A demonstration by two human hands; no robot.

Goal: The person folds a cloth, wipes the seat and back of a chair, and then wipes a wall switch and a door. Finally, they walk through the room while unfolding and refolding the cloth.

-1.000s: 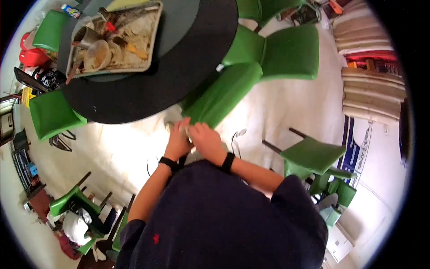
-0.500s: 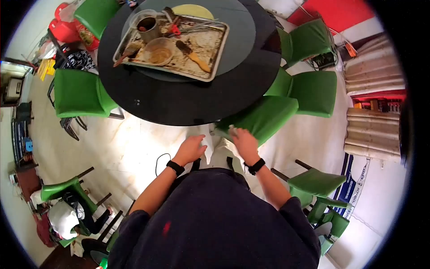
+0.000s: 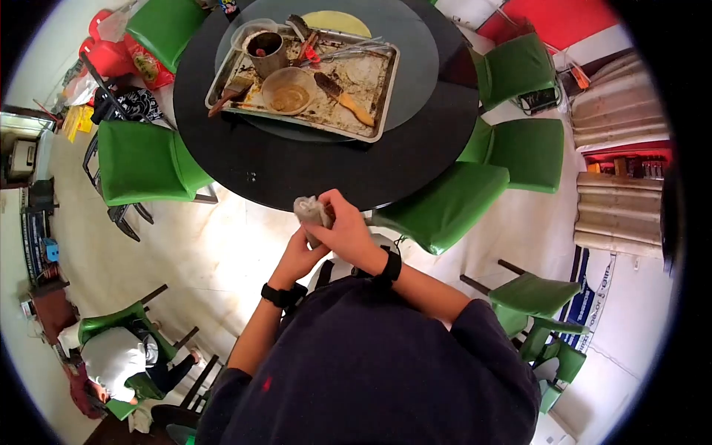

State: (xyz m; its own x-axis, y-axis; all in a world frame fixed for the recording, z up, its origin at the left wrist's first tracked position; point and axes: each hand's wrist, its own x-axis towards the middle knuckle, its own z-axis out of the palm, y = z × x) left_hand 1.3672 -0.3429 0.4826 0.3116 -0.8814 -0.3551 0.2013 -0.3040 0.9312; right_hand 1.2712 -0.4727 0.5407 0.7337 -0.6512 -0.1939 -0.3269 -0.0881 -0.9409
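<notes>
The two hands, apart half a second ago, have come together at a pale grey bundle (image 3: 310, 211), just in front of the near edge of a round black table (image 3: 297, 176).

On the table is a grey turntable (image 3: 421, 78) carrying a stained metal tray (image 3: 385, 111). Toward the tray's left end are a metal cup (image 3: 268, 59), a clear plastic bowl (image 3: 289, 93) and a brush (image 3: 232, 95); a second brush with an orange-yellow handle (image 3: 354, 108) lies nearer the right end. A round yellow item (image 3: 335, 22) shows beyond the tray's far edge. A green chair (image 3: 449, 208) crowds the table's near right edge, to the right of the hands. At lower left, another person in a white top (image 3: 119, 363) sits on a green seat, well apart.

The left hand (image 3: 298, 259) is curled narrowly around the lower part of the bundle, from below. The right hand (image 3: 343, 228) grips its right side, fingers bent, narrow rather than spread. The bundle looks crumpled at the top; its contents cannot be made out.

A blue and white banner (image 3: 593, 297) at the right carries lettering, too small and tilted to read surely. Each wrist wears a black band.
</notes>
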